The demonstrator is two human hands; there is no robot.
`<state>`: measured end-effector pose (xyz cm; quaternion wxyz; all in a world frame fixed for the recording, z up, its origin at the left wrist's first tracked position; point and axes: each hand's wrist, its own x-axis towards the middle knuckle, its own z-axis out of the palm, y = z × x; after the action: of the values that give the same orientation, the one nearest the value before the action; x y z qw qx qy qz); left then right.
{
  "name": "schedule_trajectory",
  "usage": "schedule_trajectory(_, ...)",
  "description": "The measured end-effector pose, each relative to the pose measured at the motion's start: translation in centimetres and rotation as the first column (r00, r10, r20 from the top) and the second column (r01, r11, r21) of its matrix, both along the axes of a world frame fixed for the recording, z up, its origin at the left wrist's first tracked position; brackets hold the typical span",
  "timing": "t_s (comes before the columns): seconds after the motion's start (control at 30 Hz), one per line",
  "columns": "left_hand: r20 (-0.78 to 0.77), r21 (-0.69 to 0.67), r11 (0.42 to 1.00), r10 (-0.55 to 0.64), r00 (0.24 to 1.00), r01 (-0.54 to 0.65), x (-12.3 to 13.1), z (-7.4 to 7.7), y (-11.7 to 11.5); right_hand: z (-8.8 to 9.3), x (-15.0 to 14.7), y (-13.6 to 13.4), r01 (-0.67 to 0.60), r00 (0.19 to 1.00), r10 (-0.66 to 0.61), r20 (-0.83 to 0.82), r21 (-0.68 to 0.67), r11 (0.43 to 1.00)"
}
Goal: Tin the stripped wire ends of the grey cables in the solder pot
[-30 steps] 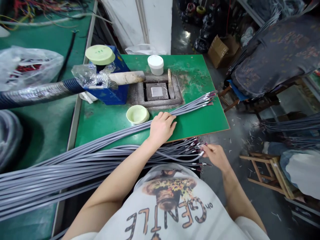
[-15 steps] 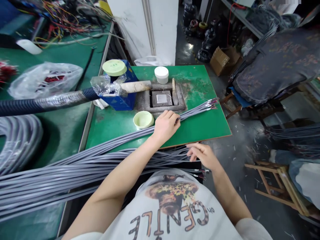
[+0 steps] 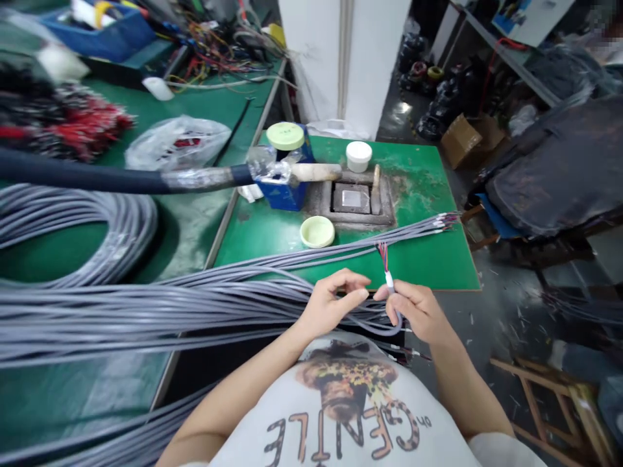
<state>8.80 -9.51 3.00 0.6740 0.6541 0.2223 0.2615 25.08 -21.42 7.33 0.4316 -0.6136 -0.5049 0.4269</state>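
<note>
My right hand [image 3: 413, 308] pinches a grey cable [image 3: 400, 323] near its end, where thin coloured wires [image 3: 383, 256] fan out upward past a white sleeve. To its left, my left hand [image 3: 335, 298] is held with thumb and fingers apart and nothing between them. A thick bundle of grey cables [image 3: 233, 308] runs in from the left and passes below my left hand. Beyond both hands, another group of grey cables [image 3: 370, 241] lies across the green table [image 3: 413, 272], its stripped ends at the right.
A soldering pot [image 3: 353, 198] is set in a grimy frame, a stick resting beside it. An extraction hose [image 3: 204, 179] reaches over a blue box [image 3: 285, 194]. Nearby stand a pale green dish [image 3: 317, 232] and a white tub [image 3: 359, 157]. A cable coil [image 3: 126, 233] lies left.
My left hand has let go of the cables on the table and drawn back toward me. My right hand has taken up a cable end and bent it upward. The view has shifted left.
</note>
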Motion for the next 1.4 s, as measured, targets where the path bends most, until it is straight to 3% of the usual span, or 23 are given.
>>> schedule_trajectory(0.07,0.053,-0.22,0.975,0.037,0.998,-0.025,0.1,0.5,0.5,-0.2,-0.4,0.5,-0.102,0.995,0.103,0.01,-0.041,0.994)
schedule_trajectory(0.17,0.127,-0.382,0.924,0.039,0.991,0.013,0.6,1.0,0.9,-0.2,-0.6,1.3,-0.181,0.982,0.184,0.035,-0.08,0.98)
schedule_trajectory(0.43,0.202,-0.534,0.846,0.122,0.972,0.004,2.0,1.5,0.8,-0.7,-0.6,1.6,-0.074,0.992,0.08,0.095,-0.062,0.995)
schedule_trajectory(0.67,0.256,-0.622,0.781,0.27,0.928,-0.056,2.6,1.5,2.0,-0.9,-0.3,1.7,-0.111,0.99,0.118,0.071,-0.089,0.99)
schedule_trajectory(0.8,0.261,-0.665,0.746,0.285,0.922,-0.042,2.8,1.3,1.6,-0.3,-0.7,2.4,-0.008,1.0,0.007,-0.004,-0.06,0.998)
schedule_trajectory(0.87,0.253,-0.67,0.741,0.284,0.925,-0.044,3.0,1.2,1.2,0.1,-1.2,3.0,0.105,0.994,-0.105,0.019,-0.013,0.994)
schedule_trajectory(1.0,0.257,-0.678,0.732,0.322,0.911,-0.068,3.2,1.0,0.6,0.6,-2.2,4.3,0.282,0.909,-0.312,0.276,0.146,0.948)
schedule_trajectory(1.1,0.278,-0.663,0.742,0.363,0.889,-0.095,3.0,0.9,0.6,0.6,-2.6,4.9,0.277,0.85,-0.351,0.393,0.233,0.932)
schedule_trajectory(1.23,0.308,-0.622,0.772,0.398,0.864,-0.133,2.8,0.6,0.6,0.4,-2.7,5.5,0.23,0.828,-0.366,0.425,0.339,0.912)
schedule_trajectory(1.4,0.321,-0.628,0.77,0.392,0.862,-0.116,3.0,0.6,0.6,0.3,-2.6,6.4,0.148,0.861,-0.404,0.31,0.606,0.782)
